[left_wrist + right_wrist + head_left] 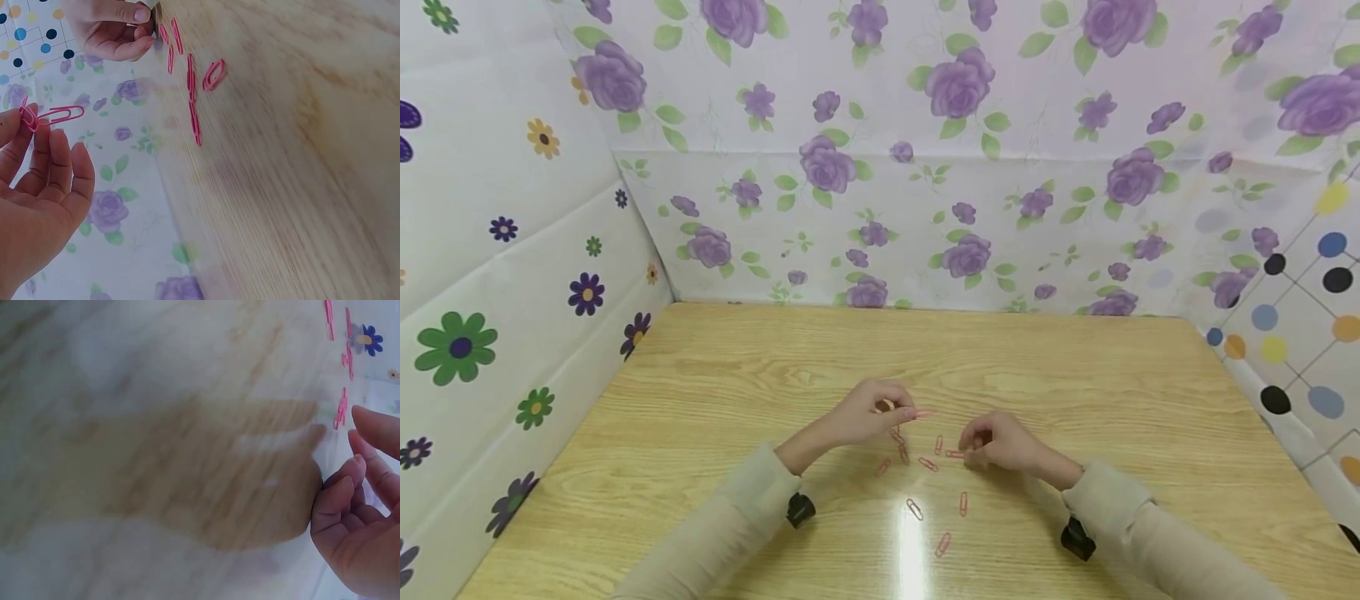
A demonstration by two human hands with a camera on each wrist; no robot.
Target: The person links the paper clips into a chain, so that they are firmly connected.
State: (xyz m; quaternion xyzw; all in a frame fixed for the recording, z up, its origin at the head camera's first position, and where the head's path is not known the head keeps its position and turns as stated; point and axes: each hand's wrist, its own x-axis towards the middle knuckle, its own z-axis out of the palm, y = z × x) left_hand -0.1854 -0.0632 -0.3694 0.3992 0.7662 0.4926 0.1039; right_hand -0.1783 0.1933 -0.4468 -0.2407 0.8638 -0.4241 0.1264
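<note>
My left hand (872, 412) is raised a little over the table and pinches pink paper clips (61, 114) between thumb and fingertips. In the left wrist view one clip sticks out straight while another is bunched at the fingertips; they look linked. My right hand (1003, 443) is low at the tabletop, its fingertips beside a pink paper clip (955, 454). From the right wrist view, the thumb and index finger (369, 456) stand slightly apart, with nothing visible between them. Other pink paper clips (928, 464) lie scattered between and below the hands.
The wood-grain table (737, 358) meets a purple-flowered cloth (827, 167) at its far edge. A cloth with bold flowers (456, 348) stands on the left, and a dotted cloth (1326, 402) on the right. Nearer me lie a few more clips (943, 544).
</note>
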